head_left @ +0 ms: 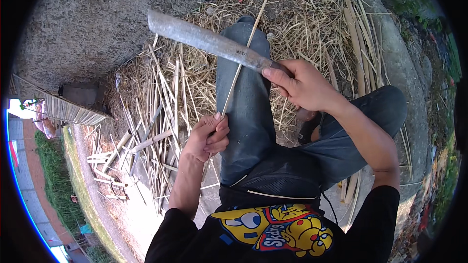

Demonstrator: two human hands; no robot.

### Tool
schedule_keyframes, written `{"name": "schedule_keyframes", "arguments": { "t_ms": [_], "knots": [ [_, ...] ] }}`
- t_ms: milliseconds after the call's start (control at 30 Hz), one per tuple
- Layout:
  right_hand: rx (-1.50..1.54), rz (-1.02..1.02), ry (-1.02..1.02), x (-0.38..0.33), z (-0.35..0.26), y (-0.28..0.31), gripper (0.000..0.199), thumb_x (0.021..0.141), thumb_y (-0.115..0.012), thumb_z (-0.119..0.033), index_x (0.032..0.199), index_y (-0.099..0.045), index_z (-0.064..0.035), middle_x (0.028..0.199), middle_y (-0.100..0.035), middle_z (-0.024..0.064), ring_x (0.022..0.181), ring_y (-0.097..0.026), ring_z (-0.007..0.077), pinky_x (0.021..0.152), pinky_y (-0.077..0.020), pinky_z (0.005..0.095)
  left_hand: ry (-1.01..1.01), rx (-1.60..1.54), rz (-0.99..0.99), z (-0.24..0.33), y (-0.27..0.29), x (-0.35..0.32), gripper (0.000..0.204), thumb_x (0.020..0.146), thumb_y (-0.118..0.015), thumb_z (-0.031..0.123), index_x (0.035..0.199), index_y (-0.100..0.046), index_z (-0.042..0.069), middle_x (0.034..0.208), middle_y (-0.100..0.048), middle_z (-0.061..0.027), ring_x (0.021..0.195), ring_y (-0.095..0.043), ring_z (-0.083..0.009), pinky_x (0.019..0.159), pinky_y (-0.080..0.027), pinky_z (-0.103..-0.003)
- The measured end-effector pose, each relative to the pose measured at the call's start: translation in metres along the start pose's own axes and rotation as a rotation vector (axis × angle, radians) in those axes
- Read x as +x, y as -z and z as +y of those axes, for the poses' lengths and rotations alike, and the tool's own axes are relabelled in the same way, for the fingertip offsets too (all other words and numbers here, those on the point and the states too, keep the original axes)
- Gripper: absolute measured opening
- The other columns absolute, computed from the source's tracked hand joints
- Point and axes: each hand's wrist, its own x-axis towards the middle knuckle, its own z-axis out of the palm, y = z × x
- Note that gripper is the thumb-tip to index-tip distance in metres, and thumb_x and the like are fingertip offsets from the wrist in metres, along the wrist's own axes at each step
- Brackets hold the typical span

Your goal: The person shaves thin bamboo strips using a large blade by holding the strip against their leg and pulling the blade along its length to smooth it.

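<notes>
My right hand (304, 85) is wrapped round the handle of a long machete (202, 38), whose broad worn blade points to the upper left. Beneath the blade passes a thin bamboo strip (233, 87), slanting from my left hand up past my knee to the top edge. The fingers of my left hand (207, 136) are closed on the strip's lower end, beside my thigh. Blade and strip cross over my jeans-covered leg (246, 122); whether they touch I cannot tell.
A heap of split bamboo sticks (163, 92) lies to my left, near a woven bamboo panel (73, 109). Shavings (307, 34) cover the ground ahead. Longer bamboo slats (358, 44) lie at the right. A rough wall (97, 14) stands at the far left.
</notes>
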Motion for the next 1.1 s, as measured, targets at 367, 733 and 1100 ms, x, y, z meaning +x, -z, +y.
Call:
{"name": "schedule_keyframes", "arguments": {
  "t_ms": [367,733,1100],
  "knots": [
    [0.033,0.022,-0.063,-0.006,0.002,0.000,0.054,0.101,-0.058,-0.052,0.079,-0.063,-0.0028,0.058,-0.055,0.0020,0.049,-0.053,0.0117,0.050,-0.0438,0.0314,0.058,-0.135,-0.113,-0.003,0.011,-0.003,0.037,0.111,-0.041,0.031,0.080,-0.045,0.012,0.050,-0.029,0.0059,0.036,-0.021,-0.0033,0.032,-0.015,-0.021],
    [0.105,-0.183,-0.146,-0.013,-0.002,-0.017,0.059,0.102,-0.055,-0.055,0.080,-0.063,-0.0011,0.061,-0.059,0.0042,0.053,-0.058,0.0131,0.054,-0.0473,0.0318,0.034,-0.175,-0.145,-0.001,0.011,0.001,0.034,0.111,-0.041,0.028,0.082,-0.046,0.011,0.050,-0.030,0.0059,0.036,-0.023,-0.0034,0.032,-0.016,-0.021],
    [0.030,-0.211,-0.066,-0.027,0.001,-0.044,0.055,0.102,-0.058,-0.050,0.087,-0.066,0.0024,0.063,-0.060,0.0127,0.058,-0.060,0.0270,0.061,-0.0476,0.0430,-0.039,-0.179,-0.201,-0.009,0.019,0.001,0.035,0.111,-0.040,0.029,0.097,-0.057,0.002,0.054,-0.039,0.0017,0.039,-0.033,-0.0067,0.036,-0.026,-0.021]
  ]
}}
